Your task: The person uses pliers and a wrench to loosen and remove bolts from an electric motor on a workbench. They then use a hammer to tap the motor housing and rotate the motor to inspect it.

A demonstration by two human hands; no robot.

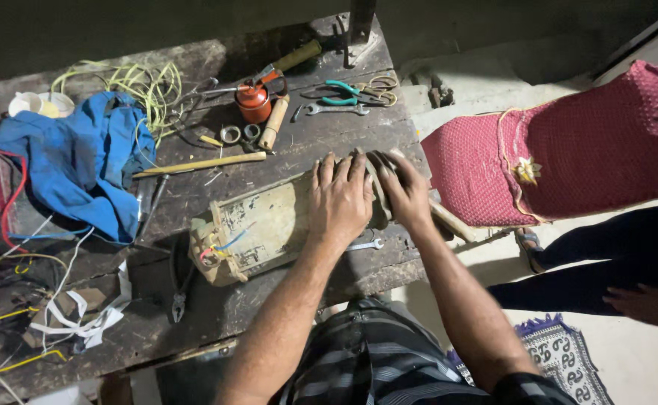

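A dirty beige motor housing (257, 229) lies on its side on the dark wooden workbench (194, 315), with coloured wires at its left end. My left hand (340, 199) rests flat on top of the housing's right part, fingers spread. My right hand (405, 191) grips the round end cover (380, 187) at the housing's right end. A small spanner (365, 244) lies just below the housing under my left wrist.
A blue cloth (81, 169), yellow-green cable (145, 82), red oil can (254, 101), green-handled pliers (344, 91), a wrench (336, 109), a wooden stick (201, 163) and pliers (180, 289) lie on the bench. A seated person in red (569, 150) is at the right.
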